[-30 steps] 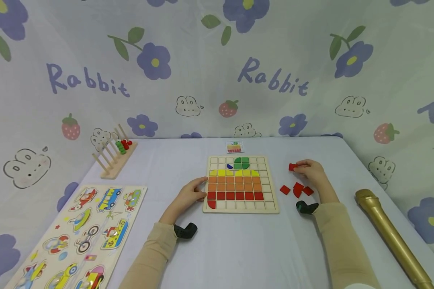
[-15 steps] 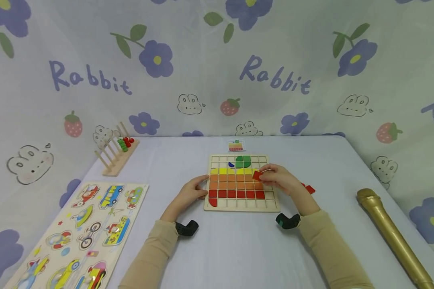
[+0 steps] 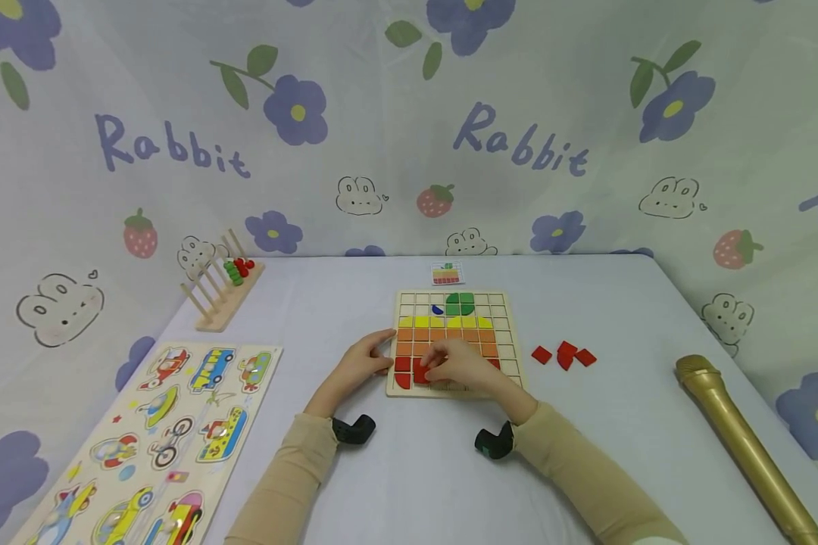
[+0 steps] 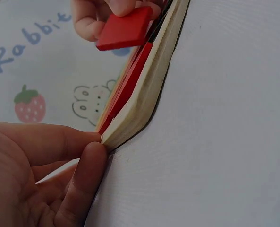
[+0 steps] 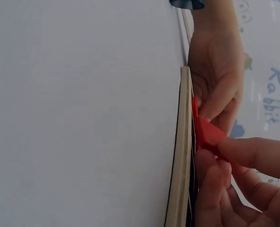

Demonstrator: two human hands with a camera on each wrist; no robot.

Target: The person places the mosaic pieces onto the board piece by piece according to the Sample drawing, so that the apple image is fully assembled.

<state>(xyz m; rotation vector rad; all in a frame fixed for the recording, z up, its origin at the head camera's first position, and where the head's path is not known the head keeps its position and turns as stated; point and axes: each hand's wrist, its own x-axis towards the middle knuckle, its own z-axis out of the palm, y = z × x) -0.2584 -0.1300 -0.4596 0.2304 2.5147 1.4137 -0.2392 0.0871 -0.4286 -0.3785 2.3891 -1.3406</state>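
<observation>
A wooden grid board point(image 3: 506, 327) lies mid-table, its rows filled with yellow, orange and red tiles, plus green pieces and a small blue one near the top. My left hand point(image 3: 353, 369) rests against the board's left edge, index finger and thumb touching it near the corner in the left wrist view. Between thumb and fingers, my right hand point(image 3: 462, 367) pinches a red square tile point(image 4: 125, 29) over the board's lower left, beside a rounded red piece point(image 3: 403, 381) in the bottom-left cell. The right hand covers part of the lower rows.
Several loose red tiles point(image 3: 566, 353) lie right of the board. A small picture card point(image 3: 447, 274) is behind it. At left are a peg stand point(image 3: 225, 303) with beads and a vehicle puzzle point(image 3: 245, 401); a gold microphone point(image 3: 743, 439) lies far right.
My right hand has carried the red tile from the table's right side, across the board, to its lower left. The left hand has stayed at the board's edge.
</observation>
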